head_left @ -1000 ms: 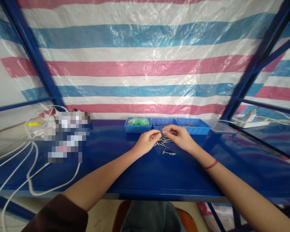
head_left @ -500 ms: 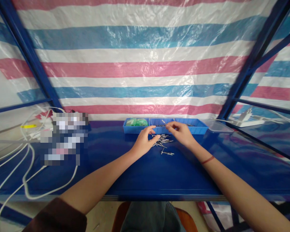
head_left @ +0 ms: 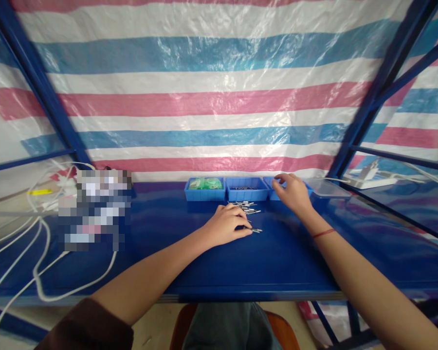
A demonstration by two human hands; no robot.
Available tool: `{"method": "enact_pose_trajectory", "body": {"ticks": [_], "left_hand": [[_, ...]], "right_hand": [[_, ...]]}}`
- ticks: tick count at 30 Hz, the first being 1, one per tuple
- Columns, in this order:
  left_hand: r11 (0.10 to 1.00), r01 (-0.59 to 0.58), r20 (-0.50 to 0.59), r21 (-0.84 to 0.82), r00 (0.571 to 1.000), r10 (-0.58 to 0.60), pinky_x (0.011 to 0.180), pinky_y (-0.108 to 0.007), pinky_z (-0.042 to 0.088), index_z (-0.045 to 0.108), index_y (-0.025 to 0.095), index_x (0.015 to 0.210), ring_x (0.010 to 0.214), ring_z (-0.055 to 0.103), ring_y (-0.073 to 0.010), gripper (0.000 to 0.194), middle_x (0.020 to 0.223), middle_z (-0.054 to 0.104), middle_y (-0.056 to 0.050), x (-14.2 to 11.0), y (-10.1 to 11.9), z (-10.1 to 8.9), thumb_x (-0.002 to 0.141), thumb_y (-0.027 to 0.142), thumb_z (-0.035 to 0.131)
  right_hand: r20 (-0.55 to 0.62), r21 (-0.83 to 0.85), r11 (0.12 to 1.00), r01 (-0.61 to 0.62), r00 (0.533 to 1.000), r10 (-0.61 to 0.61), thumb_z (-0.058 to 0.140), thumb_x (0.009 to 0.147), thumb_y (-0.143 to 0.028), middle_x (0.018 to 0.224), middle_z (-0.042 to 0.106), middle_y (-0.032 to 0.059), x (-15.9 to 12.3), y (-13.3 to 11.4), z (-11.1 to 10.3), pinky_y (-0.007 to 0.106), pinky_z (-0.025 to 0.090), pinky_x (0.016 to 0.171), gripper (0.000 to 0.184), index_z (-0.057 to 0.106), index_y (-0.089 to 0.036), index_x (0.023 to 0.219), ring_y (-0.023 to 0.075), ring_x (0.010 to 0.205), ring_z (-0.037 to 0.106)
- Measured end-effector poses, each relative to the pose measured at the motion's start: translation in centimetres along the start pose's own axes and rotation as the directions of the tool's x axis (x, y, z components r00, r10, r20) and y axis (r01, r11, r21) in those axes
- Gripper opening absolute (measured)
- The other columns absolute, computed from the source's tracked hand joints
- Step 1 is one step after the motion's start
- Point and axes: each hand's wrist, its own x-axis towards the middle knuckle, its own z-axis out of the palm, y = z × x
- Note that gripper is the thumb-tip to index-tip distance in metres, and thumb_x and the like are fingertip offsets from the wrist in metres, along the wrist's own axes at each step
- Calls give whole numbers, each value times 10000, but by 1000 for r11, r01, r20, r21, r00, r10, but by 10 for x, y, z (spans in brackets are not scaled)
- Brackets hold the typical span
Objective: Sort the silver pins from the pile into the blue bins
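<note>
My left hand [head_left: 229, 226] rests low over the blue table, its thumb and fingertips closed on a few slim metal pins [head_left: 257, 230] that look like rivets. Just beyond it lies a loose pile of the same silver pins [head_left: 246, 206], partly covered by my fingers. My right hand [head_left: 294, 192] hovers over the right blue bin [head_left: 273, 194], with loosely curved fingers apart and nothing visible in them; it hides most of that bin. The middle blue bin [head_left: 246, 196] contains several thin dark metal pieces. Green and clear plastic packaging [head_left: 206, 183] fills the left blue bin [head_left: 204, 195].
A clear plastic lid [head_left: 330, 188] lies right of the bins. White cables [head_left: 45, 243] and a blurred-out patch [head_left: 98, 209] occupy the table's left side. A white power strip [head_left: 372, 180] sits at the right. Blue frame posts [head_left: 361, 112] and striped sheeting [head_left: 219, 104] enclose the back.
My left hand has come down from the pile to the small group of pins nearer me. My right hand has moved right, from the middle bin to the right one.
</note>
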Motion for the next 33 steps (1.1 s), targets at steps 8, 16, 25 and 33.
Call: {"method": "enact_pose_trajectory", "body": {"ticks": [8, 16, 25, 33], "left_hand": [[987, 29, 5, 156, 1000, -30, 752, -318, 318, 649, 218, 868, 915, 507, -182, 239, 935, 627, -26, 1, 3, 2, 900, 327, 439], [961, 207, -171, 183, 969, -176, 782, -337, 325, 590, 189, 881, 890, 519, -185, 235, 941, 620, -36, 0, -1, 1, 917, 263, 370], [934, 208, -389, -292, 866, -315, 784, -302, 433, 603, 194, 916, 796, 583, -156, 166, 854, 654, -29, 4, -5, -4, 826, 309, 525], [870, 203, -407, -449, 821, -401, 790, -294, 463, 619, 185, 901, 774, 599, -142, 157, 865, 670, -17, 5, -5, -9, 800, 290, 560]], "right_hand": [[496, 449, 879, 164, 772, -398, 485, 793, -272, 701, 645, 20, -15, -45, -11, 256, 403, 589, 204, 651, -168, 736, 141, 612, 544], [514, 579, 801, 151, 695, -502, 551, 791, -404, 695, 649, 18, -24, -59, -4, 255, 398, 584, 266, 681, -175, 752, 132, 615, 543], [447, 645, 764, -13, 817, -363, 521, 810, -451, 758, 655, 42, -22, -61, -2, 270, 413, 605, 334, 673, -153, 820, 149, 666, 554], [482, 717, 674, -179, 826, -293, 551, 765, -505, 709, 608, 22, -22, -61, 1, 268, 406, 583, 374, 657, -147, 784, 127, 621, 502]]}}
